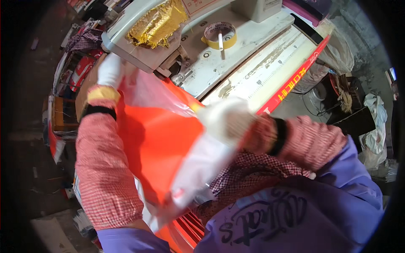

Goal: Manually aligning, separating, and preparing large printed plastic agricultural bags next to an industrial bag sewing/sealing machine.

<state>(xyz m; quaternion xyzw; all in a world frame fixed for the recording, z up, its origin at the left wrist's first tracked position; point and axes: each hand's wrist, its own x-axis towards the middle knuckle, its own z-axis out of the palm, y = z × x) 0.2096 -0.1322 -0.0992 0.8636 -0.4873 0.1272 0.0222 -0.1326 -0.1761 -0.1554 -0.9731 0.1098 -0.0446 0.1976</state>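
A red and white plastic sheet (160,139) spreads between my hands, from the sewing machine (219,55) down toward my lap. My left hand (110,72), in a white glove, lies at the sheet's far left edge beside the machine head; its fingertips are hidden. Over the sheet's right edge my white-gloved right hand (225,120) is closed on the material, smeared by motion. Checked red sleeves with black bands cover both forearms. Close to the needle area, the presser foot (182,78) sits just beyond the sheet.
On the machine bed lies a yellow tape roll (219,36) with a white stick across it. A gold woven patch (158,23) covers part of the machine arm. A red strip with yellow print (293,78) runs along the table's right edge. Plastic bags (373,126) stand at right.
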